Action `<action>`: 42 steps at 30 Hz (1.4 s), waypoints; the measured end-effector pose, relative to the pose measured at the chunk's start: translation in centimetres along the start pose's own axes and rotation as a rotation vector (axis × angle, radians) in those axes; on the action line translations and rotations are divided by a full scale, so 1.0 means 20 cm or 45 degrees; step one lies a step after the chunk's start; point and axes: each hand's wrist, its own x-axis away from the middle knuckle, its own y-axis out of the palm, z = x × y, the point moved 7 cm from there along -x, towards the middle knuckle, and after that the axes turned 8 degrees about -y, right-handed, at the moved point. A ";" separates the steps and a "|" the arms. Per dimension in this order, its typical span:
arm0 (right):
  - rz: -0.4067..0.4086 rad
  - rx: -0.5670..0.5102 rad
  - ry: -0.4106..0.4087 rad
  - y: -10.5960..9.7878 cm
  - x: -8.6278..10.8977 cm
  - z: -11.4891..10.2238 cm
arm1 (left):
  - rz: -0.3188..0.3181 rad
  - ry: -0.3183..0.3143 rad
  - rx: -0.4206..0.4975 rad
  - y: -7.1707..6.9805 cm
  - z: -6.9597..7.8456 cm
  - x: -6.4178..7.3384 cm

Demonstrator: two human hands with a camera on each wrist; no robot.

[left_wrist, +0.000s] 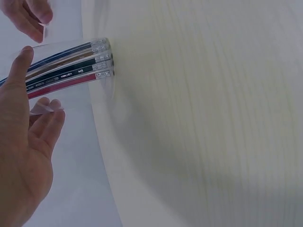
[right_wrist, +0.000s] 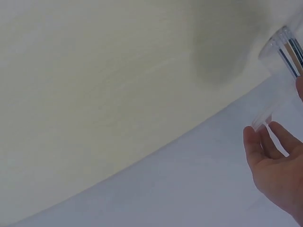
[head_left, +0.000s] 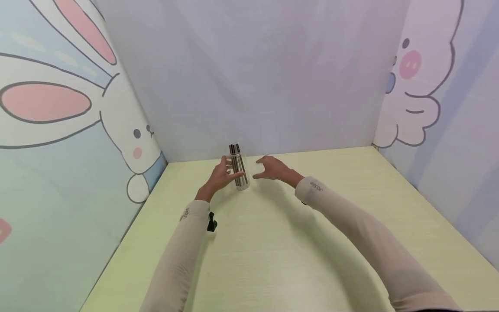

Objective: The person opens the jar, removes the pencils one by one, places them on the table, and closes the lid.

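A clear plastic cylinder (head_left: 242,185) holds several pencils (left_wrist: 71,67), in blue, brown, dark green and red in the left wrist view. My left hand (head_left: 221,177) grips the cylinder, thumb across the near side and fingers behind. Beside those fingers shows a small clear piece (left_wrist: 42,109); whether it belongs to the cylinder I cannot tell. My right hand (head_left: 273,168) is just right of the cylinder, apart from it. Between its thumb and fingers it pinches a thin, clear round lid (right_wrist: 262,117). The cylinder stands slightly tilted near the table's back edge; the pencils' dark ends point up.
The pale wooden table (head_left: 253,260) reaches to a plain grey-white back wall (head_left: 253,78). Panels with a cartoon rabbit (head_left: 128,130) on the left and a white cartoon animal (head_left: 421,86) on the right flank it. A black wrist strap (head_left: 212,222) shows at the left sleeve.
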 end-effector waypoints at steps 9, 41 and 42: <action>-0.043 0.013 -0.042 0.13 0.00 0.02 | 0.008 -0.008 -0.011 0.01 0.03 0.00; -0.086 -0.021 0.008 0.14 0.00 0.05 | 0.007 -0.034 -0.015 0.00 0.01 0.01; -0.079 -0.022 0.006 0.12 0.00 0.05 | 0.008 -0.035 -0.019 -0.01 0.01 0.01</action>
